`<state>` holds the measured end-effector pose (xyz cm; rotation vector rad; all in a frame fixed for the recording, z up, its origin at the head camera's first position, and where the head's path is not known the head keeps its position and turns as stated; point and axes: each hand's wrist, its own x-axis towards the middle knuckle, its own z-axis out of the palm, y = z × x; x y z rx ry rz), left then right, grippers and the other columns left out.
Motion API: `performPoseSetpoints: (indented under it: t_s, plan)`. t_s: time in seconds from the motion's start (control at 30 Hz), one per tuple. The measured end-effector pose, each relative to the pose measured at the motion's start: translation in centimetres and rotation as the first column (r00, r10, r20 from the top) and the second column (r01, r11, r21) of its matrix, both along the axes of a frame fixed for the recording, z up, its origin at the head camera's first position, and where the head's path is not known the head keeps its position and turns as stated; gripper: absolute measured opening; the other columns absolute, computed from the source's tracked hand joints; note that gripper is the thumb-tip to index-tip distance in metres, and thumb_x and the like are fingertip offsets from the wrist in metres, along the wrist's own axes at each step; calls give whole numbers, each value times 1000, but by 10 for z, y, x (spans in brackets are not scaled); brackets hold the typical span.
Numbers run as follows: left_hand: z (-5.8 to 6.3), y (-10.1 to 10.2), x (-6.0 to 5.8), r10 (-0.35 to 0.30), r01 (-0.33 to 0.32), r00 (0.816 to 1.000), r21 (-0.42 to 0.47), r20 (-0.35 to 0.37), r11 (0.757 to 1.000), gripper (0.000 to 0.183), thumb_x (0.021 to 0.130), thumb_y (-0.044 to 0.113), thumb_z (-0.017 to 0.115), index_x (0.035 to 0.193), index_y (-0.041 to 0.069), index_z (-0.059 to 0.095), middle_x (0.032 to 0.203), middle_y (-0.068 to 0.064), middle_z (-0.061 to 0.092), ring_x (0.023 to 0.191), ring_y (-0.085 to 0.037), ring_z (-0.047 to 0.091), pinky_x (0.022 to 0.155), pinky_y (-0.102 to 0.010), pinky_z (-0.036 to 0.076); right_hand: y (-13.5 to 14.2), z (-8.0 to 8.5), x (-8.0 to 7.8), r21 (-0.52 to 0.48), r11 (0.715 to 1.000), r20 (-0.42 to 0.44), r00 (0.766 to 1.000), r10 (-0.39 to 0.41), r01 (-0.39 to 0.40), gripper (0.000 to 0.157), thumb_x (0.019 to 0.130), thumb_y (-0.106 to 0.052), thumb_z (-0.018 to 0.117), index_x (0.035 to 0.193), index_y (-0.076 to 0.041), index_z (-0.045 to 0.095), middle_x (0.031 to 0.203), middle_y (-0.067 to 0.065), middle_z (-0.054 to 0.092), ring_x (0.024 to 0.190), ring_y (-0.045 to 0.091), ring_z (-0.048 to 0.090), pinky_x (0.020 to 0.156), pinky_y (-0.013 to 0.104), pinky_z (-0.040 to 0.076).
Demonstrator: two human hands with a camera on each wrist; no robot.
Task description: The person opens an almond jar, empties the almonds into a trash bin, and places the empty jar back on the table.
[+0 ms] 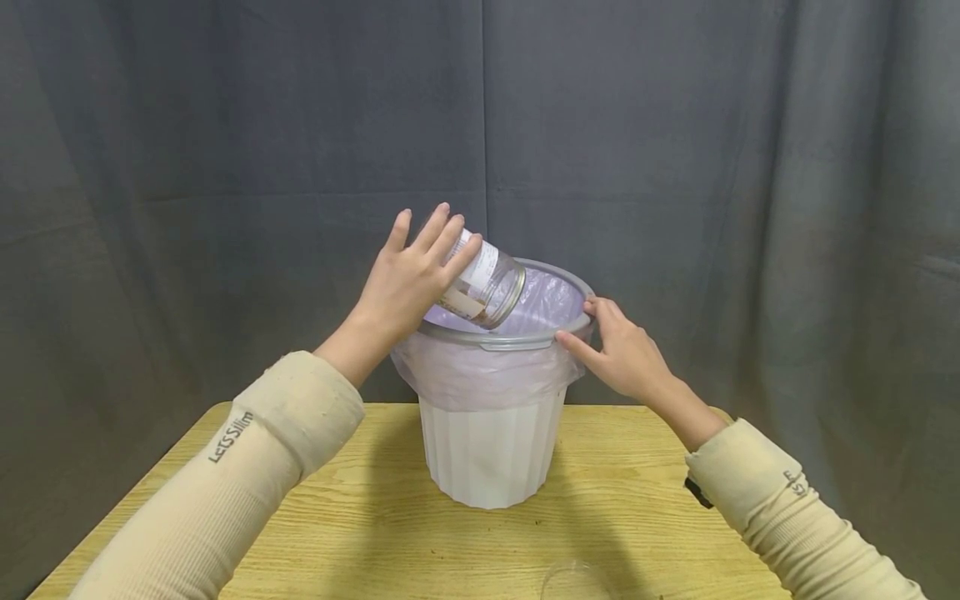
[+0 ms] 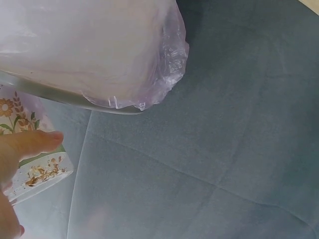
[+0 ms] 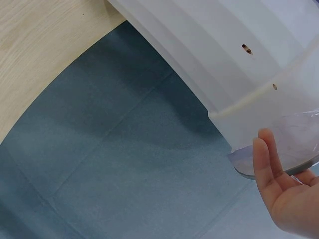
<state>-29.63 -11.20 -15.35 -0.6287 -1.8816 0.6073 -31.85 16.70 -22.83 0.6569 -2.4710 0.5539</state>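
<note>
The left hand (image 1: pixel 408 279) grasps a clear jar (image 1: pixel 489 287), its fingers spread along the upper side; in the left wrist view the thumb (image 2: pixel 37 143) lies across the printed wall. The jar is tilted above the mouth of a white bin (image 1: pixel 491 454), its ringed end pointing down and to the right, just over the left half of the liner. A white label (image 1: pixel 480 265) sits on its upper side, and the left wrist view shows a flower print (image 2: pixel 7 109), a green band and brown flakes (image 2: pixel 42 173) near the base.

The right hand (image 1: pixel 626 354) grips the bin's grey rim (image 1: pixel 517 342) at the right, with the thumb on the near side; in the right wrist view, 2 fingers press the liner from outside.

A pale purple bag (image 1: pixel 487 379) lines the bin and folds down over its outer wall. The bin stands upright on a wood-grain table (image 1: pixel 300 533), and 2 small holes show in its side from the right wrist. At the table's near edge, right of centre, lies a clear round piece (image 1: pixel 573 569), partly cut off. Small dark crumbs dot the tabletop. A grey curtain (image 1: pixel 675 167) hangs on the far side. Both cream sleeves (image 1: pixel 247 467) are folded back at the cuffs.
</note>
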Motion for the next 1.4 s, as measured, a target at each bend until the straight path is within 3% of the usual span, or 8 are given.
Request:
performPoseSetpoints:
  t_s: [0.63,1.1,1.4]
  plan:
    - [-2,0,-3,-21,19,998,-37,-55,999,68,64,-2,72,125,15,47,127,-10,44,124,-27,30,95,-48,24,0,0,0,1,1000,-9,1000,4,-4,70,87,-50,45,129,5,35,128,18,43,102,35,52,78,47,44]
    - [-1,1,-2,-2,-4,997,-79,-75,997,65,67,0,69,126,15,47,128,-11,43,125,-27,30,95,-47,24,-1,0,-1,3,1000,-21,1000,-1,1,70,87,-50,46,129,5,35,127,18,43,103,35,51,77,47,44]
    - [-2,4,-3,26,-48,989,-152,-147,987,56,74,0,61,125,16,46,128,-10,44,124,-26,31,94,-46,25,-1,-1,-1,2,1000,-26,1000,-8,8,70,86,-50,47,128,4,36,127,18,43,102,35,52,77,47,44]
